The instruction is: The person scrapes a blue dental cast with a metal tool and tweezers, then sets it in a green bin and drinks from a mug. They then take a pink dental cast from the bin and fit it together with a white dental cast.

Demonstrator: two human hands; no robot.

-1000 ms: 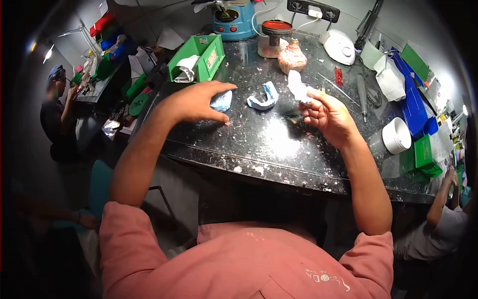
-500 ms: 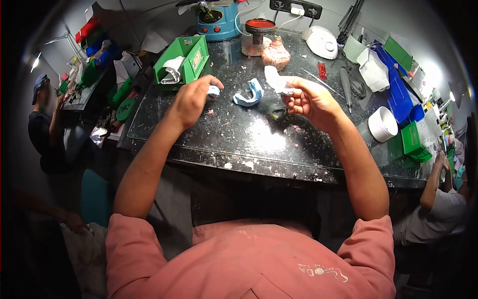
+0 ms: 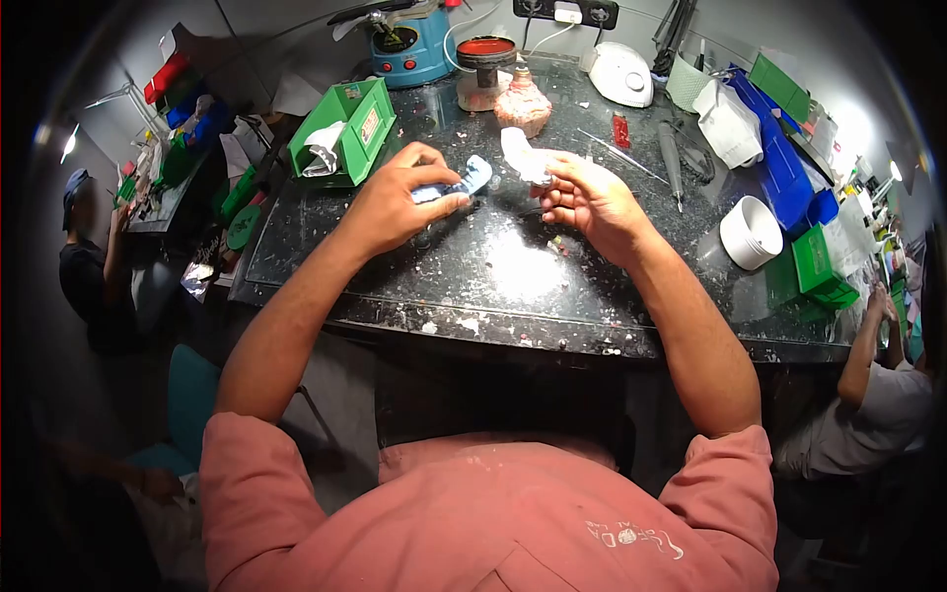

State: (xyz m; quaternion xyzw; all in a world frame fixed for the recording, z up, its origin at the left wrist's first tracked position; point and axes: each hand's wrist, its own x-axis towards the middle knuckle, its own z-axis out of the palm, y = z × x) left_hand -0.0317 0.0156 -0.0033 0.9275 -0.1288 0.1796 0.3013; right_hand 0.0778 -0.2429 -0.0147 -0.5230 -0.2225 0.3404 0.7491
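Note:
My left hand (image 3: 409, 197) is closed around a pale blue, curved, U-shaped piece (image 3: 476, 175) at the table's middle; its fingers cover much of the piece. In my right hand (image 3: 592, 202), a white curved piece (image 3: 520, 153) is pinched between thumb and fingers, just above the black tabletop. The two pieces are close together but apart. Behind them stands a lumpy pinkish object (image 3: 523, 107) with a narrow top.
Left of my hands sits a green bin (image 3: 370, 133) with white material inside. A white cup (image 3: 752, 234), a handpiece (image 3: 671, 163) and a thin metal tool (image 3: 621, 155) lie right. Behind are a blue machine (image 3: 419, 49) and a red-topped pot (image 3: 485, 54). People are at both sides.
My left hand has moved right and closed on the blue U-shaped piece that lay on the table. My right hand still holds the white piece. The whole view has shifted slightly.

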